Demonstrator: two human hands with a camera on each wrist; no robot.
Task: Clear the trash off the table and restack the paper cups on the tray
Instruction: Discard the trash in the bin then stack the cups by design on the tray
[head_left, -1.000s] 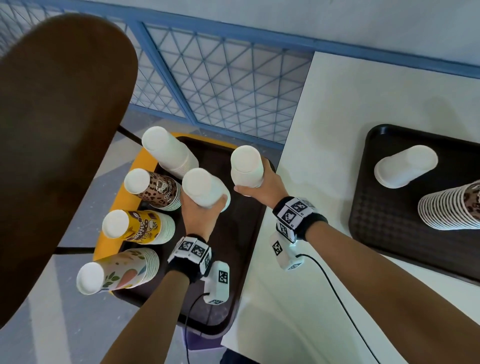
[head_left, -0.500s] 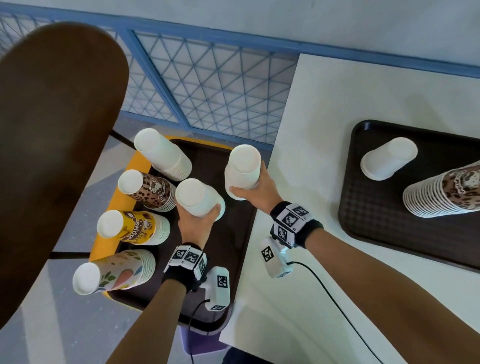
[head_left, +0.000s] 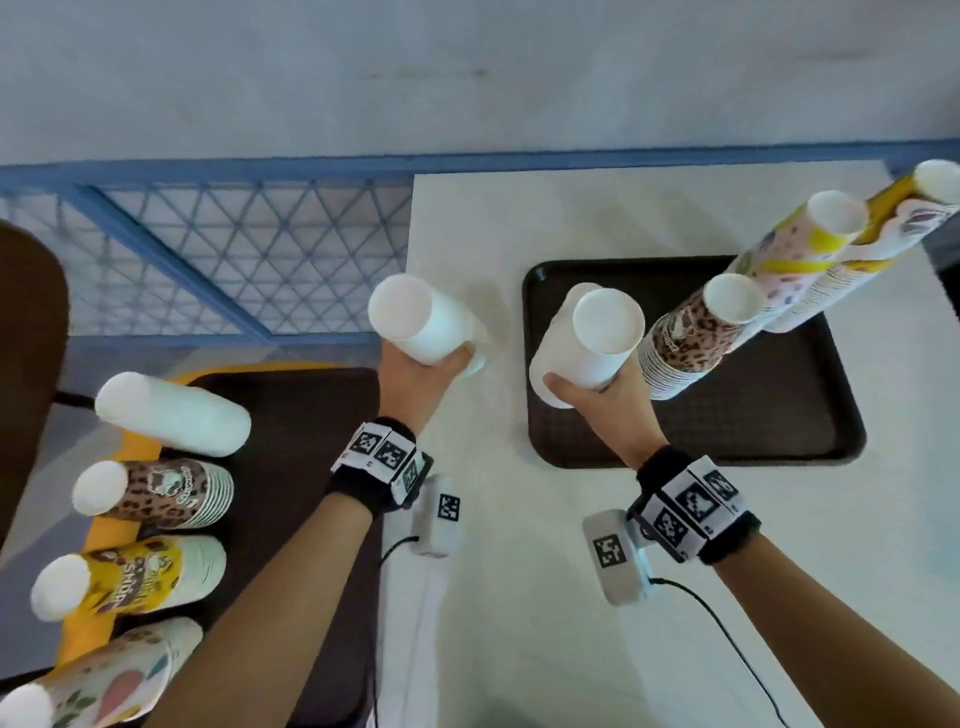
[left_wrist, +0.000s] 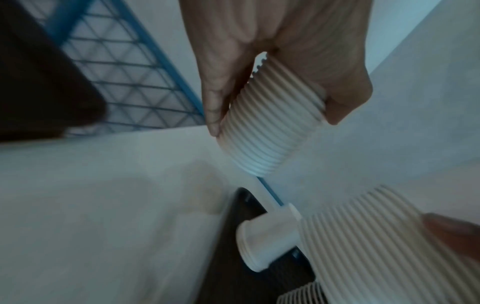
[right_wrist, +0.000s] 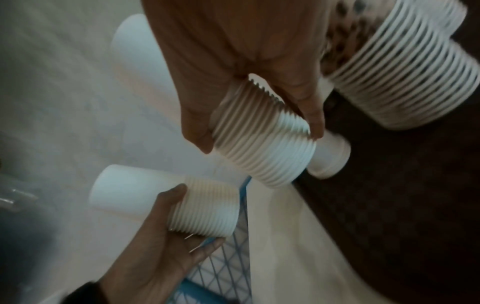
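My left hand (head_left: 423, 369) grips a stack of white paper cups (head_left: 415, 322) above the white table's left edge; the left wrist view shows thumb and fingers curled round its ribbed rims (left_wrist: 272, 123). My right hand (head_left: 592, 387) grips a second white stack (head_left: 605, 332) over the left end of the dark tray (head_left: 753, 415) on the table. Right under it another white stack (right_wrist: 328, 160) stands on that tray. A leopard-print stack (head_left: 685, 343) and taller pink and yellow stacks (head_left: 795, 260) stand to the right.
To the left, a second dark tray (head_left: 291, 415) on a yellow seat holds white (head_left: 171, 415), leopard (head_left: 156, 493), yellow (head_left: 130, 577) and floral (head_left: 104, 691) cup stacks. A blue mesh fence (head_left: 249, 260) runs behind. A brown chair back (head_left: 26, 338) stands far left.
Both hands have carried their white cup stacks to the right, from over the seat tray to the table. The right stack is now above the table tray.
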